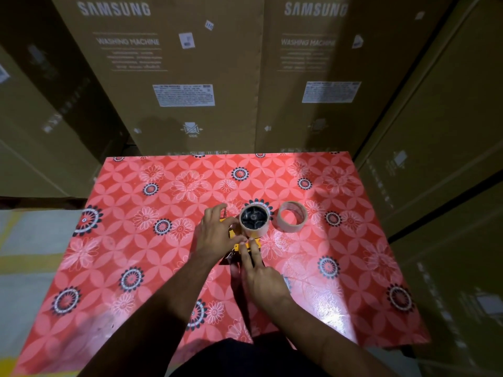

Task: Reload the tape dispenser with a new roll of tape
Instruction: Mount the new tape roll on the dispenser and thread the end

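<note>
A yellow tape dispenser (246,243) lies on its side in the middle of the table. A roll of tan tape (254,230) sits on its black hub (251,216). My left hand (215,235) rests on the dispenser's left part, thumb and fingers touching the frame beside the roll. My right hand (258,268) presses two fingertips onto the yellow front part below the roll. A second tape roll (291,216), nearly spent with a wide hollow core, lies flat just right of the dispenser. The dispenser's handle is mostly hidden under my hands.
The table carries a red floral cloth (163,254). Tall cardboard washing-machine boxes (190,77) stand close behind it and along the right side (435,131). Floor shows at the left (32,254).
</note>
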Demonstrator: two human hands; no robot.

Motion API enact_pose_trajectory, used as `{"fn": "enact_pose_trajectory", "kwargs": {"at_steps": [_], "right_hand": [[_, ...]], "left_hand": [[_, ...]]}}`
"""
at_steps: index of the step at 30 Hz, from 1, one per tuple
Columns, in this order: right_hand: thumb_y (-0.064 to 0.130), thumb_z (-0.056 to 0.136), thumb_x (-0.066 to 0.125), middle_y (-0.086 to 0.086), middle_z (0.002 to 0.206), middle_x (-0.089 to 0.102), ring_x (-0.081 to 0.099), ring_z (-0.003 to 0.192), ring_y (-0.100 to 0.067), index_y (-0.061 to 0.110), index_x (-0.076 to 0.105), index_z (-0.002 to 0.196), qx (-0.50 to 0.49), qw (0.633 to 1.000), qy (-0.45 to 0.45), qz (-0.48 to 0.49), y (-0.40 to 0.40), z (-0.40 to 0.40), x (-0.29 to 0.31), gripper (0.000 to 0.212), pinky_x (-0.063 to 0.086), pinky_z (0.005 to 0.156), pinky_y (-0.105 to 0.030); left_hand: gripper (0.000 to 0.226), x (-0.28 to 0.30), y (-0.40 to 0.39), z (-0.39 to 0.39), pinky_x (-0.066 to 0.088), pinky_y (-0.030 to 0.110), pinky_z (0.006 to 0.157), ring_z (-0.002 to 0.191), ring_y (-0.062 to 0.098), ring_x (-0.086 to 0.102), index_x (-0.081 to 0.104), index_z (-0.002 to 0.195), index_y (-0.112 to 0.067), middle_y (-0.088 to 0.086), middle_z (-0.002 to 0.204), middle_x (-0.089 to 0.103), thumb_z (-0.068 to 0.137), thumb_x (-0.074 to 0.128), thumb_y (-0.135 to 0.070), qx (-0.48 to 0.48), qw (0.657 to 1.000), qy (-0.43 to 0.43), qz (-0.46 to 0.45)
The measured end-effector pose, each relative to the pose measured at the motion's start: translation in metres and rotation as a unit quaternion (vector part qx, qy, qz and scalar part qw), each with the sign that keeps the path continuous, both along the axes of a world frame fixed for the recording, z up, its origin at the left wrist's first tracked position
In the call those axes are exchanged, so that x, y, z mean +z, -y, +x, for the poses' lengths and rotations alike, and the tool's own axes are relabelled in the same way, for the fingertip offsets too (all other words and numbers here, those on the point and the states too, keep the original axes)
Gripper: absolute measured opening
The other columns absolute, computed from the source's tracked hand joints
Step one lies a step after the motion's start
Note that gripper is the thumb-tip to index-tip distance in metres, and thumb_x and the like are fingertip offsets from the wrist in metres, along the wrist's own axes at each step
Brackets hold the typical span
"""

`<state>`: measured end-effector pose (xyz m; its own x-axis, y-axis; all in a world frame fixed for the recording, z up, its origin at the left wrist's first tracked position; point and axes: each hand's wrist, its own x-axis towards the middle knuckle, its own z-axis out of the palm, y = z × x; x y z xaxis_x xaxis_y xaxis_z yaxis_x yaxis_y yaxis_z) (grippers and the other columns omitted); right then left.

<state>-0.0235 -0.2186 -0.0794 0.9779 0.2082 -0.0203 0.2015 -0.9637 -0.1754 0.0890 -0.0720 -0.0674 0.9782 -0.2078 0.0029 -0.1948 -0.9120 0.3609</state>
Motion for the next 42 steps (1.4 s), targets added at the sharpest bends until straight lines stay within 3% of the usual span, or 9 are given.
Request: {"fn": "enact_pose_trajectory", "kwargs": {"at_steps": [8,11,14,18,22,26,32,40,42], "right_hand": [[0.021,0.049,0.097,-0.019,0.157,0.02,0.057,0.03,-0.023,0.007,0.049,0.132,0.006,0.999,0.038,0.017,-0.004,-0.001,0.024,0.096,0.03,0.025,-0.019],[0.022,0.047,0.099,-0.026,0.15,0.029,0.076,0.064,-0.031,0.01,0.068,0.113,0.021,0.999,0.039,0.001,-0.004,-0.001,0.023,0.074,0.034,0.024,-0.021],[0.018,0.063,0.092,-0.03,0.161,0.007,0.077,0.086,-0.037,0.012,0.057,0.129,0.04,0.999,-0.011,-0.007,-0.005,-0.001,0.022,0.074,0.041,0.026,-0.027],[0.028,0.042,0.101,-0.021,0.149,0.044,0.067,0.042,-0.024,0.011,0.076,0.113,0.019,0.999,0.029,0.013,-0.004,-0.003,0.035,0.077,0.028,0.025,-0.017],[0.012,0.03,0.099,-0.018,0.142,0.039,0.066,0.04,-0.024,0.01,0.064,0.117,0.032,0.999,0.022,0.007,-0.001,-0.007,0.033,0.094,0.028,0.024,-0.015],[0.006,0.033,0.096,-0.018,0.149,0.036,0.068,0.044,-0.024,0.015,0.076,0.107,0.061,0.998,0.005,-0.02,0.0,-0.009,0.031,0.077,0.027,0.024,-0.016],[0.018,0.041,0.097,-0.02,0.146,0.052,0.055,0.028,-0.02,0.009,0.072,0.122,0.042,0.999,-0.004,-0.022,-0.001,-0.007,0.025,0.085,0.019,0.032,-0.014],[0.017,0.063,0.086,-0.023,0.159,0.03,0.064,0.039,-0.022,0.007,0.054,0.143,0.027,0.998,-0.049,-0.032,-0.001,-0.003,0.022,0.086,0.021,0.032,-0.018],[0.015,0.046,0.094,-0.021,0.152,0.045,0.071,0.05,-0.023,0.008,0.07,0.124,0.029,0.999,-0.029,-0.028,0.001,-0.003,0.033,0.082,0.021,0.029,-0.016]], "left_hand": [[0.022,0.002,-0.003,0.002,0.036,0.053,0.11,0.141,0.021,0.023,0.08,0.083,-0.034,-0.012,0.161,0.029,0.079,0.075,-0.056,-0.05,0.997,-0.058,-0.018],[0.022,-0.005,-0.005,-0.005,0.04,0.053,0.104,0.137,0.022,0.029,0.08,0.085,-0.033,-0.01,0.152,0.041,0.082,0.074,-0.053,-0.043,0.998,-0.035,-0.014],[0.025,-0.006,-0.01,-0.011,0.042,0.049,0.102,0.133,0.023,0.034,0.079,0.086,-0.03,-0.005,0.146,0.046,0.088,0.068,-0.052,-0.06,0.998,0.008,0.017],[0.023,-0.006,-0.012,-0.015,0.045,0.046,0.099,0.131,0.024,0.038,0.077,0.081,-0.024,-0.003,0.143,0.048,0.09,0.068,-0.044,-0.088,0.994,0.05,0.049],[0.026,-0.008,-0.015,-0.012,0.047,0.043,0.09,0.119,0.02,0.042,0.071,0.07,-0.029,-0.018,0.131,0.057,0.088,0.064,-0.046,-0.107,0.993,0.042,0.034],[0.036,-0.019,-0.019,-0.001,0.047,0.041,0.077,0.101,0.017,0.04,0.039,0.058,-0.033,-0.017,0.084,0.057,0.08,0.044,-0.06,-0.094,0.995,-0.028,0.024],[0.052,0.021,-0.004,0.001,0.04,0.04,0.088,0.065,0.017,0.041,0.031,0.05,-0.024,-0.012,0.051,0.036,0.088,0.065,-0.035,-0.174,0.979,-0.022,0.103],[0.042,0.029,0.0,-0.009,0.048,0.034,0.059,0.06,0.023,0.063,0.028,0.105,-0.026,-0.004,0.072,0.068,0.091,0.065,-0.039,-0.1,0.993,-0.048,0.041],[0.04,0.03,-0.002,-0.013,0.042,0.031,0.055,0.061,0.021,0.065,0.028,0.107,-0.028,-0.005,0.073,0.07,0.093,0.065,-0.035,-0.091,0.995,-0.041,0.017]]}}
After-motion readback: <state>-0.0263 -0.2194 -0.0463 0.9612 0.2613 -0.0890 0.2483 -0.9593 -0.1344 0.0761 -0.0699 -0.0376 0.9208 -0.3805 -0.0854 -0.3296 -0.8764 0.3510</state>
